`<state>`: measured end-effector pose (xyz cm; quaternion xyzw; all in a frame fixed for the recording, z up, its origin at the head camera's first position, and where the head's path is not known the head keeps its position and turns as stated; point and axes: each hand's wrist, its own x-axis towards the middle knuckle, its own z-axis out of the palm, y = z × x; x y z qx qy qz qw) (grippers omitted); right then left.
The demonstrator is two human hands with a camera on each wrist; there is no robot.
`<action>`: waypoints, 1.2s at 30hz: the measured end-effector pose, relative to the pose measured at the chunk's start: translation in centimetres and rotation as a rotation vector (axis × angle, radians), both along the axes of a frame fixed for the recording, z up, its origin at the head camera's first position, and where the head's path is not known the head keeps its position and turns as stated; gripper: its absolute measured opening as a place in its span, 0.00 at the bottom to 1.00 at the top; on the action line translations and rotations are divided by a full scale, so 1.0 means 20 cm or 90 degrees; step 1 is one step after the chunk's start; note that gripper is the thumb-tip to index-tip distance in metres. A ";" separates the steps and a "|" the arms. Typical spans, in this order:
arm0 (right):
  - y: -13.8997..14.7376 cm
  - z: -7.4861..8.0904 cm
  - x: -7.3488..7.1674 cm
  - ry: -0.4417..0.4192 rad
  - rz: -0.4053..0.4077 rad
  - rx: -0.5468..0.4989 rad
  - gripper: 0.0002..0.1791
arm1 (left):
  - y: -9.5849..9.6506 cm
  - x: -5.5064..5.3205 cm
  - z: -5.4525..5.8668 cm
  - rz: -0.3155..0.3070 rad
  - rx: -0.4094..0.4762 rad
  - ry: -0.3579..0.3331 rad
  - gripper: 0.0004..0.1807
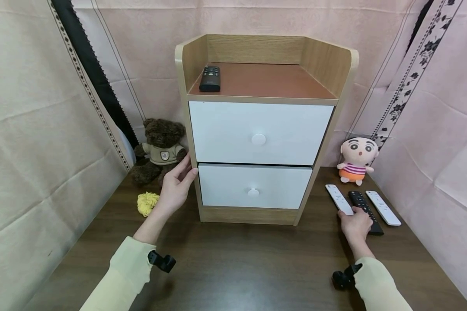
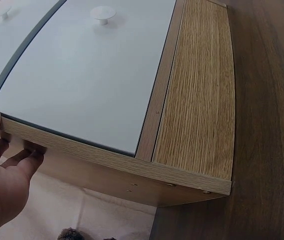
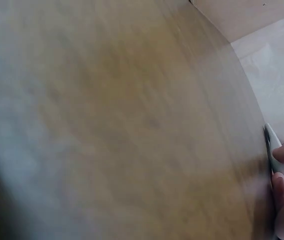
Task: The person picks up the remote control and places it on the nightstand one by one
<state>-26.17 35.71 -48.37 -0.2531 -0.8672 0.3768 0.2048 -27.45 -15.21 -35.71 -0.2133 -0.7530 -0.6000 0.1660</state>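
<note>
A small wooden cabinet with two white drawers, both pushed in, stands mid-table. My left hand touches its left edge; in the left wrist view the thumb lies at the front edge and the fingertips rest against the side panel. At the right, my right hand holds the near end of a white remote control. In the right wrist view, thumb and fingers are on both sides of this remote. A black remote lies right beside that hand, partly covered by it, and another white remote lies farther right.
A dark remote lies on the cabinet's top shelf. Left of the cabinet sit a brown teddy bear and a crumpled yellow thing. A cartoon doll stands behind the remotes. Pale cloth hangs around the table.
</note>
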 end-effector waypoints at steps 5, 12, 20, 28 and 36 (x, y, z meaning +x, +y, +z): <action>-0.01 0.01 0.02 0.026 -0.031 -0.053 0.29 | 0.00 0.00 0.00 -0.003 0.001 -0.005 0.31; -0.01 0.02 0.05 0.060 -0.054 -0.098 0.29 | 0.00 0.01 0.01 -0.008 0.005 -0.011 0.31; 0.02 0.09 0.11 0.089 -0.094 -0.134 0.30 | 0.00 0.01 0.01 -0.007 0.007 -0.010 0.31; 0.05 0.17 0.17 0.154 -0.088 -0.196 0.29 | 0.00 0.00 0.00 -0.012 0.010 -0.008 0.31; 0.04 0.28 0.21 0.254 -0.064 -0.338 0.26 | 0.00 0.00 0.00 -0.012 0.011 -0.005 0.31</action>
